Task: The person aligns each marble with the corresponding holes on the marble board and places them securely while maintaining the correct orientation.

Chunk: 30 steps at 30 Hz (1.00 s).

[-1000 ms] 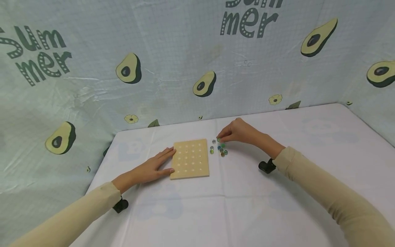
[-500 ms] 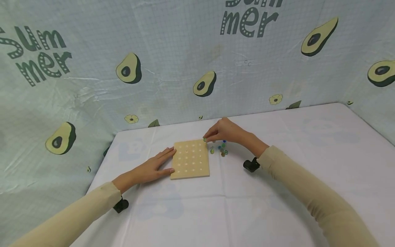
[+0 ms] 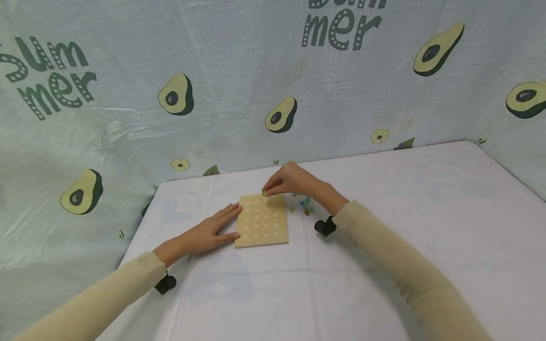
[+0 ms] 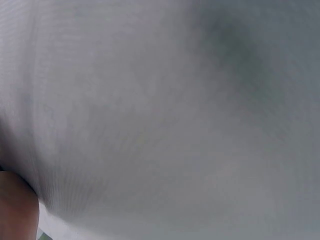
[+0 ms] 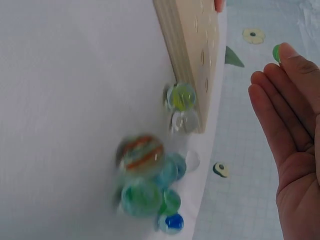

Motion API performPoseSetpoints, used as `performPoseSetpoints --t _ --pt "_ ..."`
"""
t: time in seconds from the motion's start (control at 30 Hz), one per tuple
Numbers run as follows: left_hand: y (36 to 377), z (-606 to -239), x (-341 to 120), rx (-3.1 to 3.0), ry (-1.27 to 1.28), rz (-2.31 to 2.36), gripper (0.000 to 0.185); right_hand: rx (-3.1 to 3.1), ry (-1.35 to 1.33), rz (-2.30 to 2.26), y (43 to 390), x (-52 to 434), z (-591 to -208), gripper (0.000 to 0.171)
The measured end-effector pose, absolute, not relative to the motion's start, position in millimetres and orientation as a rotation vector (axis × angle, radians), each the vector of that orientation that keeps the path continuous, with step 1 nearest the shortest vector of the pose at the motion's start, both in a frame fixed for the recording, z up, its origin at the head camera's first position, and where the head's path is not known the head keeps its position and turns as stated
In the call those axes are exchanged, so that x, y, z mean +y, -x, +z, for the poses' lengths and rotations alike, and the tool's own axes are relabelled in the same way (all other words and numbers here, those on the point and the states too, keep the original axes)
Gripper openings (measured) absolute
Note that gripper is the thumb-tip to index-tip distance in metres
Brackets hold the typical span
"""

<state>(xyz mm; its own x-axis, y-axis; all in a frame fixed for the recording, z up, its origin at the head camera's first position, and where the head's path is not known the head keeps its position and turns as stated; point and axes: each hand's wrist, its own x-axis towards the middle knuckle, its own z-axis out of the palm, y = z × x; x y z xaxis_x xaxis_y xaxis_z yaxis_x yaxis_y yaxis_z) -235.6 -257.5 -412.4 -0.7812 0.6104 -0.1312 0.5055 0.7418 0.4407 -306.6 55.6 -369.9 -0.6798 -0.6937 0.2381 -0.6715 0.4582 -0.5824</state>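
**One green marble over an unfilled board**

The right hand (image 3: pixel 294 182) pinches a green marble (image 3: pixel 264 192) between thumb and fingertips, holding it just above the far edge of the wooden peg board (image 3: pixel 262 221). The right wrist view shows the same marble (image 5: pixel 276 52) as a small green bead at the fingertips, with the other fingers lying straight and close together.

The left hand (image 3: pixel 209 233) lies flat on the white tablecloth (image 3: pixel 384 265), fingers straight and slightly spread, its fingertips touching the board's left edge as if to steady it. (The left wrist view is a grey blur and adds nothing.)

The board lies flat near the middle of the table, its face marked with a grid of shallow round dimples. As far as the head view shows, every dimple is bare: no marble sits on the board. So I judge the work to be at its very start, with the first marble in the air and not yet set down.

The rest of the marbles (image 3: pixel 304 206) wait in a small cluster on the cloth just beside the board's right edge, near its far corner. Up close, the cluster (image 5: pixel 150 185) shows green, blue, clear and orange-striped ones, two of them touching the board's side. All of these are left to place.
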Motion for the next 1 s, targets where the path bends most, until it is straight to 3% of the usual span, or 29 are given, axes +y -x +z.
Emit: performPoseSetpoints --t 1.0 --pt "236.9 -409.6 -254.3 2.665 -0.849 0.570 0.082 2.592 1.181 -0.914 336.0 -1.7 -389.2 0.019"
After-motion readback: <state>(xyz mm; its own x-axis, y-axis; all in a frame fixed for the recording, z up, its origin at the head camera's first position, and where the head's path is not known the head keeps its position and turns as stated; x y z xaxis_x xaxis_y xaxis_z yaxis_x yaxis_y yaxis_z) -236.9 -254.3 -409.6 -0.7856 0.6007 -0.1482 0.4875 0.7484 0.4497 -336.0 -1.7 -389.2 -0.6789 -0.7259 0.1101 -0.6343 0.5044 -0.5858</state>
